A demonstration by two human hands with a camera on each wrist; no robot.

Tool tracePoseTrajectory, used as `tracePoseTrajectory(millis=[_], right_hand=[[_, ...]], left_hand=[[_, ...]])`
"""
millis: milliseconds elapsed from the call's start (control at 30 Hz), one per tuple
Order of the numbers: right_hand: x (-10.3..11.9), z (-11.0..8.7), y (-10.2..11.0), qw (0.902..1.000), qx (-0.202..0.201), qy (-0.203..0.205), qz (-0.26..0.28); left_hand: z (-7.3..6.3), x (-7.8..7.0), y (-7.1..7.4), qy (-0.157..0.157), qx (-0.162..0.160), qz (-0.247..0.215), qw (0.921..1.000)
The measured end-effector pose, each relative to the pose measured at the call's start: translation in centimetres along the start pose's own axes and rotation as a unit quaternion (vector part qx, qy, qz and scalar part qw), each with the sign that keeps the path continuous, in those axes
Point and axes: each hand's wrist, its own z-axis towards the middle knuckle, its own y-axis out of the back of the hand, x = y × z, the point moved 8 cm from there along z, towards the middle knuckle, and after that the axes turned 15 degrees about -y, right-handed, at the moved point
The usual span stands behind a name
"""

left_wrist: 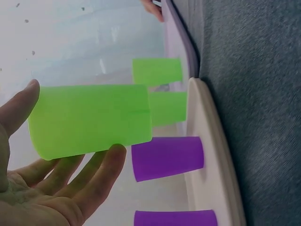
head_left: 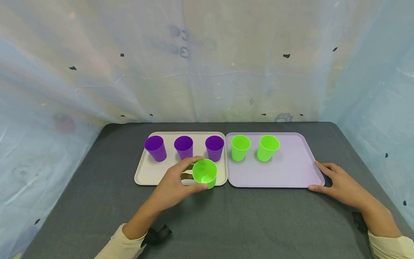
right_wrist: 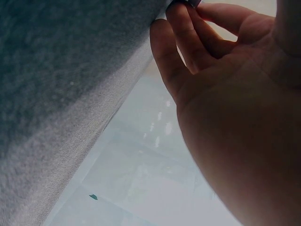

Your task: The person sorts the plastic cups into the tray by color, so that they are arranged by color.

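My left hand (head_left: pixel 174 185) holds a bright green cup (head_left: pixel 205 173) upright between thumb and fingers, in front of the cream tray's right half. In the left wrist view the same cup (left_wrist: pixel 91 120) shows side-on, with fingertips along its wall. On the cream tray (head_left: pixel 145 174), three purple cups stand in a row: a left one (head_left: pixel 156 148), a middle one (head_left: pixel 184 147) and a right one (head_left: pixel 214 148). Two green cups, one (head_left: pixel 240 147) beside the other (head_left: pixel 267 148), stand on the lavender tray (head_left: pixel 275 176). My right hand (head_left: pixel 339 185) grips that tray's front right corner, thumb and fingers at its edges.
Both trays lie side by side on a dark grey cloth-covered table (head_left: pixel 242 223). Pale patterned sheeting (head_left: pixel 207 72) hangs behind the table and along both sides. Black straps (head_left: pixel 156 235) are at the wrists.
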Motion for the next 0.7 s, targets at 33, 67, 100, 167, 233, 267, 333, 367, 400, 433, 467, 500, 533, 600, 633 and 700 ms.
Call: tracePoseTrajectory(millis=[33, 67, 100, 167, 233, 267, 333, 367, 400, 433, 467, 500, 533, 600, 633, 700], right_hand=[[0.0, 0.0, 0.0, 1.0, 0.0, 0.0, 0.0], [0.0, 0.0, 0.0, 1.0, 0.0, -0.001, 0.0], [0.0, 0.0, 0.0, 1.0, 0.0, -0.001, -0.001], [0.0, 0.0, 0.0, 1.0, 0.001, -0.002, -0.001], [0.1, 0.0, 0.0, 1.0, 0.001, -0.001, -0.001], [0.1, 0.0, 0.0, 1.0, 0.002, -0.001, -0.001], [0.1, 0.0, -0.1, 1.0, 0.002, 0.001, 0.0], [0.1, 0.0, -0.1, 1.0, 0.001, 0.001, 0.001], [0.1, 0.0, -0.1, 1.0, 0.0, 0.002, 0.001], [0.1, -0.1, -0.1, 1.0, -0.001, 0.003, 0.002], [0.0, -0.1, -0.2, 1.0, -0.001, 0.002, 0.002], [0.0, -0.1, -0.2, 1.0, -0.001, 0.0, 0.001], [-0.1, -0.1, -0.2, 1.0, 0.0, -0.002, 0.0], [-0.2, 0.0, -0.2, 1.0, 0.001, -0.004, -0.002], [-0.1, 0.0, -0.2, 1.0, 0.004, -0.005, -0.002], [-0.1, 0.0, -0.2, 1.0, 0.005, -0.004, -0.001]], left_hand=[[0.0, 0.0, 0.1, -0.001, -0.002, -0.001, 1.0], [0.0, -0.1, 0.3, -0.002, -0.003, -0.001, 1.0], [0.0, -0.1, 0.4, -0.004, -0.004, 0.0, 1.0], [0.0, -0.2, 0.6, -0.007, -0.006, 0.004, 0.9999], [0.0, -0.3, 0.8, -0.008, -0.007, 0.006, 0.9999], [0.0, -0.3, 0.8, -0.007, -0.008, 0.006, 0.9999], [-0.1, -0.3, 0.9, -0.001, -0.006, 0.007, 1.0], [-0.2, -0.3, 0.8, 0.002, -0.004, 0.007, 1.0], [-0.2, -0.3, 0.7, 0.004, -0.002, 0.006, 1.0], [-0.2, -0.2, 0.6, 0.007, 0.0, 0.006, 1.0], [-0.1, -0.2, 0.5, 0.008, 0.002, 0.006, 0.9999], [0.0, -0.2, 0.3, 0.008, 0.004, 0.007, 0.9999], [0.1, -0.2, 0.1, 0.006, 0.006, 0.007, 0.9999], [0.6, -0.3, -0.2, 0.003, 0.007, 0.007, 0.9999], [0.8, -0.4, -0.5, 0.002, 0.009, 0.008, 0.9999], [1.3, -0.6, -1.0, -0.001, 0.014, 0.004, 0.9999]])
